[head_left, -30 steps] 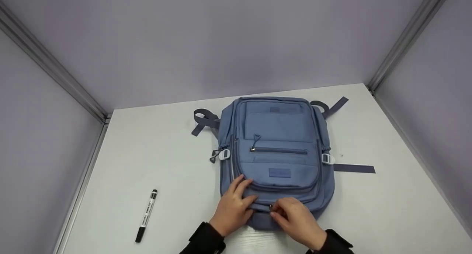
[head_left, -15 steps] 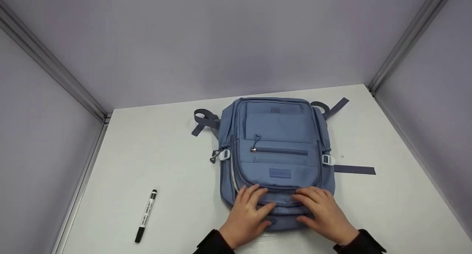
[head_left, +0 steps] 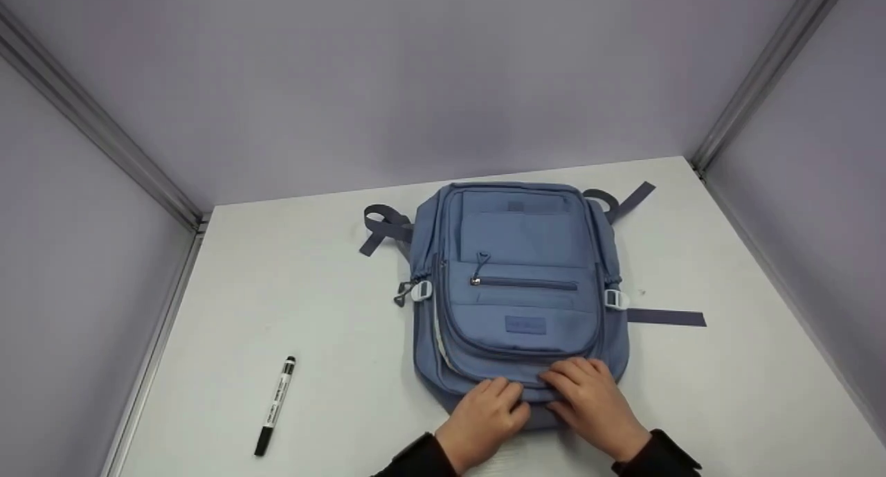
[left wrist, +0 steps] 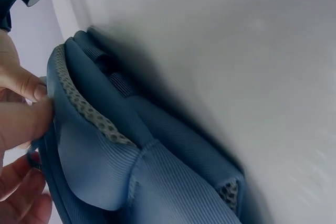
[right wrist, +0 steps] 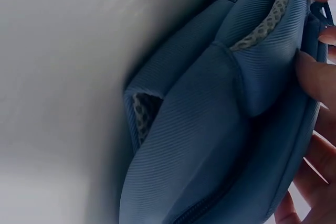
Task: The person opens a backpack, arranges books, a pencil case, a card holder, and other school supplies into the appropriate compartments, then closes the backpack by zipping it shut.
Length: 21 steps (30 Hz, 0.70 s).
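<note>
A blue backpack [head_left: 526, 238] lies flat on the white table, its zippered front pocket facing up. My left hand [head_left: 486, 421] is at the near end, fingers curled; it pinches a small zipper pull [right wrist: 318, 12] between thumb and fingers. Beside it on the right, my right hand [head_left: 597, 406] grips the near edge of the bag, thumb on the near side and fingers over the top. The left wrist view shows both hands at the left border, against the blue fabric [left wrist: 100, 166] and a grey mesh-lined edge [left wrist: 86, 106]. Some fingertips are hidden behind the fabric.
A black-and-white marker pen [head_left: 275, 406] lies on the table [head_left: 311, 290] to the left. Dark straps [head_left: 664, 317] spread out from the bag's sides. A white buckle [head_left: 421, 290] sits on its left side. Pale walls [head_left: 443, 82] enclose the table.
The right hand let go of the near zipper area and moved right to the bag's edge. The left hand shifted right and nearer, and its spread fingers curled onto the zipper pull.
</note>
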Each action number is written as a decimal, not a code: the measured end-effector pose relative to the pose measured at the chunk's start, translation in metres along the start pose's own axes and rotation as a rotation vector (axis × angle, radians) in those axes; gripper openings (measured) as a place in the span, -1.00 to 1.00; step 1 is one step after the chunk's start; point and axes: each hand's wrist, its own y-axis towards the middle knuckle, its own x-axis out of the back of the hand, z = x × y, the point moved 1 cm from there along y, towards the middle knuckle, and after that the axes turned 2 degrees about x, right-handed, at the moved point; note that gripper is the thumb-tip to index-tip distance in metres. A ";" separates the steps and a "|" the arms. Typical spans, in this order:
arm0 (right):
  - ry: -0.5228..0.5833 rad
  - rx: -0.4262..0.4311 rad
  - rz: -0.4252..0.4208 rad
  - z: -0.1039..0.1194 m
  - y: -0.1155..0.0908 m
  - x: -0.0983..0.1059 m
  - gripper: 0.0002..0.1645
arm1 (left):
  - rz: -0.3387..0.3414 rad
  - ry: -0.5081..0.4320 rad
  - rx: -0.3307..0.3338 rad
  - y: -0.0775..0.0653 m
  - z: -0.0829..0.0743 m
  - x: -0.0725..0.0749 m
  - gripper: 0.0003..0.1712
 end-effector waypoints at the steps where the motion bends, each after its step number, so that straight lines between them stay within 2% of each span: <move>1: -0.001 0.001 -0.003 0.000 0.000 0.000 -0.41 | -0.004 -0.012 -0.002 0.000 0.001 0.000 -0.91; 7: -0.014 -0.004 -0.010 0.003 0.003 -0.001 -0.50 | -0.084 -0.045 0.005 -0.003 0.007 0.005 -0.93; 10: -0.023 -0.006 -0.014 0.007 0.006 -0.002 -0.53 | -0.142 -0.083 0.054 -0.005 0.008 0.006 -0.88; 14: -0.031 -0.010 -0.027 0.013 0.009 -0.005 -0.55 | -0.195 -0.134 0.151 -0.004 0.009 0.004 -0.79; 17: -0.031 -0.017 -0.043 0.016 0.012 -0.007 -0.59 | -0.193 -0.131 0.203 -0.005 0.012 0.003 -0.76; 21: -0.024 -0.017 -0.060 0.016 0.014 -0.007 -0.62 | -0.161 -0.119 0.220 -0.011 0.022 0.006 -0.75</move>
